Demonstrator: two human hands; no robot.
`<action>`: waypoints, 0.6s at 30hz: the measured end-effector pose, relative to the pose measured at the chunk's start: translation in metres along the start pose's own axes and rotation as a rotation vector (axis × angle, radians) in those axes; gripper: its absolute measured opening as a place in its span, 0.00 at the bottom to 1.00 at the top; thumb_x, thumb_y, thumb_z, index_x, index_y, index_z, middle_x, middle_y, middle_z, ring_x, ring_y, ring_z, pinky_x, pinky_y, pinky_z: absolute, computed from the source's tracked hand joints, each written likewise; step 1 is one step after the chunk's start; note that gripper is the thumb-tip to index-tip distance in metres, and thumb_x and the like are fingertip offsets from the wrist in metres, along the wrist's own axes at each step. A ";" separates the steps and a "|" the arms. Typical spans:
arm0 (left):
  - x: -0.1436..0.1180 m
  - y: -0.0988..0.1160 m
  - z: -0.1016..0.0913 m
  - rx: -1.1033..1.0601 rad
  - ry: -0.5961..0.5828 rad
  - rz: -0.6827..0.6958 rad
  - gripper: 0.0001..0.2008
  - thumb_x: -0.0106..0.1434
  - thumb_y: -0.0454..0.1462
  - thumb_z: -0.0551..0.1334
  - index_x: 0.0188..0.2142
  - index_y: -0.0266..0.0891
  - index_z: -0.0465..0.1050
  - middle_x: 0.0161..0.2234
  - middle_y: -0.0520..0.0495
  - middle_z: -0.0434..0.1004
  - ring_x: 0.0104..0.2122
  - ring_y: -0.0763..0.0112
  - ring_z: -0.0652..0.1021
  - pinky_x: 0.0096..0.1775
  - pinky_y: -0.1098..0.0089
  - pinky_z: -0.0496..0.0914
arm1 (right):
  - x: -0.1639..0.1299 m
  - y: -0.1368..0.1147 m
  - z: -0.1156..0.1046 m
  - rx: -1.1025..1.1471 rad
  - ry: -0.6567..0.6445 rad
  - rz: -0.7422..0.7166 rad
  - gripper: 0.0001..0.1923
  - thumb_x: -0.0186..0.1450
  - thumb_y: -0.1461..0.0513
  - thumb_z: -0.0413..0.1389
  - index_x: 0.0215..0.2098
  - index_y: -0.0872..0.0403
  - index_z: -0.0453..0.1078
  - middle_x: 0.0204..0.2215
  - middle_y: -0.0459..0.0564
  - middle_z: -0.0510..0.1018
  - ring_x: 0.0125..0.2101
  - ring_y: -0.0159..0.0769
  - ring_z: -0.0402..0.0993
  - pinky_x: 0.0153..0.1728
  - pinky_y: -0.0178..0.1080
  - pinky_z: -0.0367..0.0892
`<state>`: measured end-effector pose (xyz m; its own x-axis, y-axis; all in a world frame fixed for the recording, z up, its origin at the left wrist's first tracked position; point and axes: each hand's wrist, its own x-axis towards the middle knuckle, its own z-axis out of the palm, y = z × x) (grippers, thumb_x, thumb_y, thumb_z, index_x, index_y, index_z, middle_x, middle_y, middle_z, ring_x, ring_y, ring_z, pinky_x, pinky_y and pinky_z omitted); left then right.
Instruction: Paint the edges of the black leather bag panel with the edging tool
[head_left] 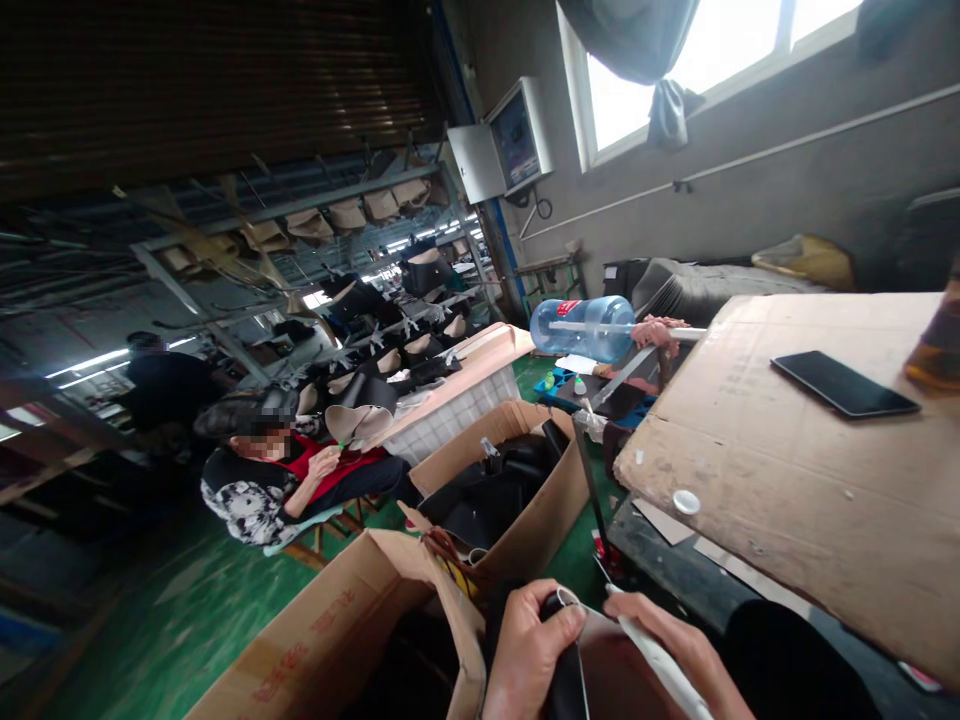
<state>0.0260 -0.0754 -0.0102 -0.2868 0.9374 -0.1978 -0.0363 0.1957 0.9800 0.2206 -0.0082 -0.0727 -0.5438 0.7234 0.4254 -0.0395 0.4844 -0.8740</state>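
Note:
At the bottom centre, my left hand is closed on the edge of a black leather-like piece, thumb on top. A thin pale rim curves along that edge beside my thumb. My right hand is closed around a long white tool with a narrow tip, just to the right of the piece. The tip is close to the piece; whether it touches I cannot tell. The tool's exact kind is unclear. The lower part of the black piece runs out of the picture.
Two cardboard boxes stand ahead: an open near one and a farther one holding black pieces. On the right is a cardboard-covered table with a phone and a white cap. A blue water bottle lies beyond; a seated co-worker is left.

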 end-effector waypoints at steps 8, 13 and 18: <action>-0.006 0.014 -0.019 0.201 -0.002 -0.018 0.11 0.50 0.44 0.73 0.26 0.38 0.80 0.25 0.50 0.73 0.29 0.67 0.70 0.33 0.69 0.63 | 0.000 -0.008 0.014 0.020 -0.014 0.034 0.08 0.69 0.53 0.58 0.40 0.48 0.75 0.34 0.44 0.78 0.32 0.40 0.79 0.34 0.32 0.74; -0.006 0.016 -0.023 0.223 -0.083 -0.034 0.15 0.50 0.47 0.72 0.22 0.37 0.77 0.21 0.53 0.66 0.26 0.70 0.65 0.30 0.69 0.60 | 0.002 -0.023 0.014 0.011 -0.016 0.048 0.09 0.73 0.52 0.56 0.41 0.47 0.73 0.33 0.45 0.78 0.30 0.39 0.77 0.33 0.33 0.73; -0.004 0.006 -0.029 0.174 -0.060 0.017 0.21 0.50 0.52 0.73 0.21 0.37 0.74 0.21 0.53 0.62 0.26 0.71 0.63 0.29 0.70 0.59 | 0.006 -0.019 0.015 0.019 -0.057 0.024 0.12 0.73 0.50 0.56 0.41 0.48 0.74 0.36 0.46 0.79 0.35 0.41 0.79 0.37 0.32 0.74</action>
<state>-0.0005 -0.0864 -0.0030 -0.2277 0.9556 -0.1872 0.1356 0.2215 0.9657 0.2049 -0.0205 -0.0570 -0.5916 0.7053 0.3906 -0.0410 0.4575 -0.8883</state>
